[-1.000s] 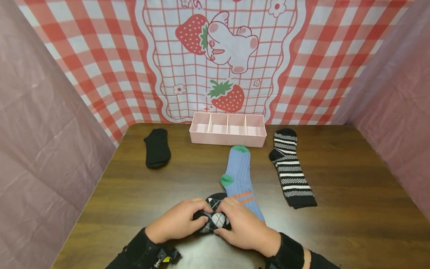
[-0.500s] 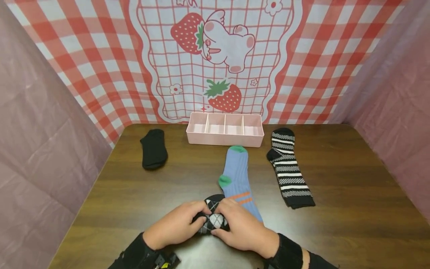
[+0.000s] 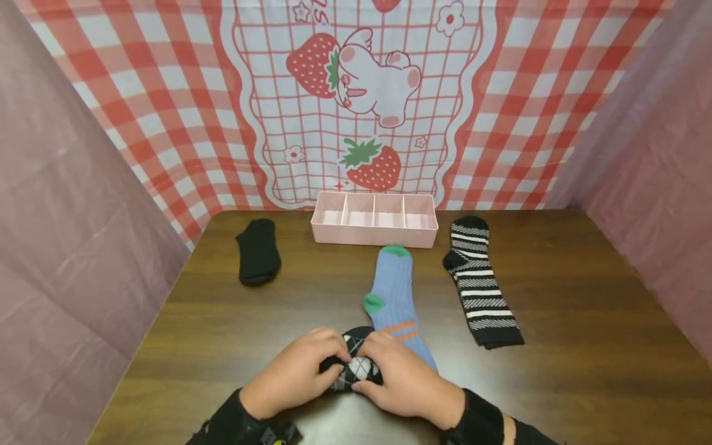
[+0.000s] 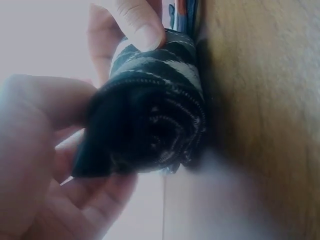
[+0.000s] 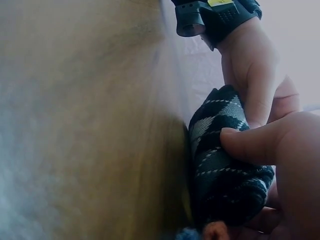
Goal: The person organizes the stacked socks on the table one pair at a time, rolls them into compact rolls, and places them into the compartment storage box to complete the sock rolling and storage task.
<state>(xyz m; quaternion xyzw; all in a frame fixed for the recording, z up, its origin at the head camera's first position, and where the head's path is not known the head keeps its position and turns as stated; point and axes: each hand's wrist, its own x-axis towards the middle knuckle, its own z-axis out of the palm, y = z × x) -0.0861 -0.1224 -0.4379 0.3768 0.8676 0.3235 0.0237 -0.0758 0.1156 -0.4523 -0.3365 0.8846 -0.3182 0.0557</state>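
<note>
A black, grey and white argyle sock (image 3: 360, 369) is rolled into a thick bundle low in the middle of the head view. My left hand (image 3: 297, 372) grips its left end, thumb and fingers curled about the dark edge. At the other end, my right hand (image 3: 408, 382) holds the roll with its thumb pressed on the patterned side. The left wrist view shows the spiral end of the rolled sock (image 4: 155, 127) close to the tabletop. Just beyond the roll lies a flat blue sock (image 3: 394, 287) with green heel and toe, its cuff partly hidden by the right hand.
A pink tray (image 3: 372, 236) with several compartments stands at the table's back edge. Folded black socks (image 3: 259, 252) lie to the left, black-and-white striped socks (image 3: 484, 284) to the right. A checked cloth (image 3: 183, 111) hangs behind the wooden table (image 3: 222, 321).
The head view shifts slightly, and everything in it with it. Both hands keep hold of the rolled argyle sock in nearly the same place and pose.
</note>
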